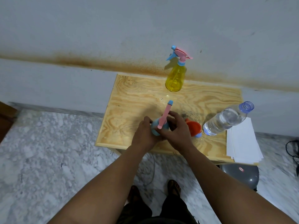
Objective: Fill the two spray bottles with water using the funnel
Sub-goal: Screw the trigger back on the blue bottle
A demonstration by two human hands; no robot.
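Plywood table (132, 97) | both hands' fingers (174, 118) curled gripping blue spray bottle (155, 129); orange funnel (194, 126) beside

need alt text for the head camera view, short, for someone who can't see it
Seen from above, a person's left hand and right hand grip a blue spray bottle with a pink sprayer head on a small wooden table. An orange funnel and an open water bottle stand to the right, a yellow spray bottle at the back.
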